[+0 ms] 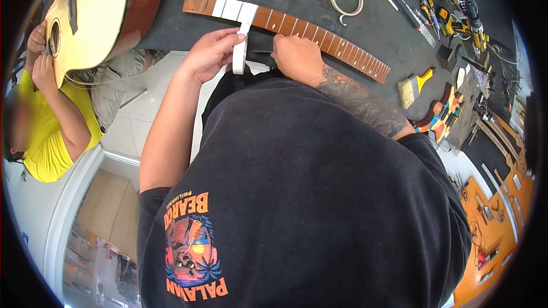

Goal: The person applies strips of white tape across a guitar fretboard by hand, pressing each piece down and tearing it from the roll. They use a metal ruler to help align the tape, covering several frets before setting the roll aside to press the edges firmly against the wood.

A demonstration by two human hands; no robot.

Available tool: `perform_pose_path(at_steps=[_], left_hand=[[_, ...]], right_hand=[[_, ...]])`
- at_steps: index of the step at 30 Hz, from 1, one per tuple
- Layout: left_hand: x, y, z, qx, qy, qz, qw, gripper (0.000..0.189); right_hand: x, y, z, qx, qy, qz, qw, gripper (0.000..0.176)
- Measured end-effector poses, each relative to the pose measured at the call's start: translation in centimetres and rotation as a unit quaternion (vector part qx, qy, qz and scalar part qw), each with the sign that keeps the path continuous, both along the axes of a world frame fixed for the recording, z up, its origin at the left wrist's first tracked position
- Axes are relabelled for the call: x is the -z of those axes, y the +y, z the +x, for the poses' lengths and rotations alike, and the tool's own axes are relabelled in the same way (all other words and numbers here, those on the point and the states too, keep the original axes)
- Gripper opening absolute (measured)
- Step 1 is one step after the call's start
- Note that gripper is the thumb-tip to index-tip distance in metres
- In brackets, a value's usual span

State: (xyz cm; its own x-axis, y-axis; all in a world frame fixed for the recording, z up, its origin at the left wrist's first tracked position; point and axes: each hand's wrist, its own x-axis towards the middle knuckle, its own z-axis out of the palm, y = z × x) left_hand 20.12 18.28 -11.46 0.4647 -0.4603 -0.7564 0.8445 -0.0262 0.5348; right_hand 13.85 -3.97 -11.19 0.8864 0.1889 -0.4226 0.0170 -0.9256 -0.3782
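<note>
A guitar neck (291, 25) with a brown fretboard and metal frets lies across the dark bench in front of me. White strips of masking tape (230, 9) cover several fret spaces toward its left end. My left hand (210, 51) pinches a roll of masking tape (240, 60) at the near edge of the neck, and a strip runs from the roll up onto the fretboard. Curled against the near side of the neck, right of the tape, is my right hand (298, 57). Its fingertips are partly hidden, so I cannot make out what it holds, if anything.
At left, a person in yellow (63, 125) handles an acoustic guitar (97, 8). A coil of pale binding (346, 0) lies behind the neck. To the right are a brush (415, 86), a red-handled saw (399, 5), a yellow drill (454, 23) and a small colourful guitar body (442, 117).
</note>
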Motion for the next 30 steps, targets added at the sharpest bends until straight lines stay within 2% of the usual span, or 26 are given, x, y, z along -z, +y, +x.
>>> perform_pose_path(at_steps=[5,11,12,15,18,21,30], left_hand=[[-1.1,-0.7,-0.3,-0.016,-0.002,0.043,0.999,0.051],[-1.4,-0.8,-0.4,0.022,-0.041,0.075,0.996,0.054],[-1.4,-0.8,-0.5,0.020,-0.041,0.074,0.996,0.054],[-1.2,-0.9,-0.5,0.014,-0.047,0.076,0.996,0.052],[-1.5,-1.1,-0.7,0.002,-0.048,0.080,0.996,0.049],[-1.8,-1.2,-0.7,-0.020,-0.043,0.072,0.996,0.052],[-1.3,-0.7,-0.8,-0.024,-0.065,0.076,0.995,0.043]], right_hand=[[-2.0,-1.8,-0.9,-0.009,-0.010,0.069,0.998,0.016],[-5.2,-3.1,0.8,0.070,-0.007,0.177,0.982,0.014],[-5.1,-3.1,1.2,0.017,-0.081,0.148,0.986,0.013],[-3.6,-2.5,2.6,-0.064,-0.213,0.194,0.956,0.016],[-3.2,-1.6,3.5,-0.105,-0.222,0.166,0.955,0.016],[-3.7,-0.8,4.0,-0.096,-0.171,0.138,0.971,0.016],[-3.6,-0.4,4.8,-0.139,-0.152,0.142,0.968,0.015]])
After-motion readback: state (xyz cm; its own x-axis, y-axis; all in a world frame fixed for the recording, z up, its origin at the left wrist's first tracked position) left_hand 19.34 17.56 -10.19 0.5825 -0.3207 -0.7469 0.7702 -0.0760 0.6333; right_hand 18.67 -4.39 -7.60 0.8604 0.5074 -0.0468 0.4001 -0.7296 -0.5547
